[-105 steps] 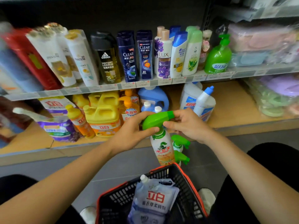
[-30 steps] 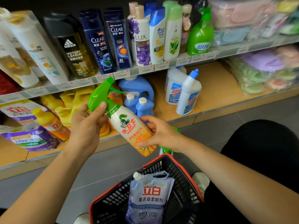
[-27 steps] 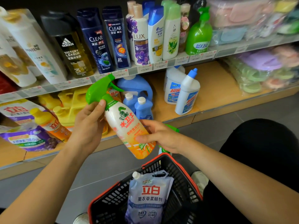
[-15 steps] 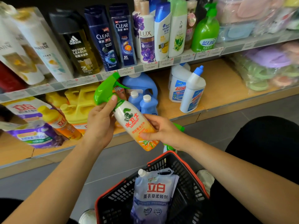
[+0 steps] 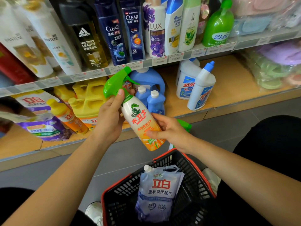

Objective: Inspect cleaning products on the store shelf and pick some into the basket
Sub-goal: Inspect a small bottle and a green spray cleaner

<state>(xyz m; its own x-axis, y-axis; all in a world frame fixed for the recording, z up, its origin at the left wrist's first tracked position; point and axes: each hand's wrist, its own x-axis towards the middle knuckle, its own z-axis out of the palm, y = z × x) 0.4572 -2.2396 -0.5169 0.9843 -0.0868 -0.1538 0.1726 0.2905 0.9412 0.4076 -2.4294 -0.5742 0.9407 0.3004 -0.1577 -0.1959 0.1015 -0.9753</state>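
A white and orange spray bottle (image 5: 139, 117) with a green trigger head is tilted in front of the lower shelf, label toward me. My left hand (image 5: 110, 119) grips its neck just under the trigger, thumb on the collar. My right hand (image 5: 168, 129) holds its lower body, thumb across the label. Below stands a black basket with a red rim (image 5: 197, 168); a pale blue refill pouch (image 5: 158, 193) lies inside it. Another green spray head (image 5: 184, 125) shows behind my right hand.
The lower wooden shelf (image 5: 228, 88) carries yellow jugs (image 5: 90, 98), blue bottles (image 5: 154, 100) and white toilet cleaner bottles (image 5: 201, 88). Shampoo bottles (image 5: 114, 35) and a green pump bottle (image 5: 218, 25) line the upper shelf. Grey floor lies beside the basket.
The spray bottle went from upright, held by its trigger head, to tilted with the label up. My right hand moved from the head down to the body. Over the last half second little differs.
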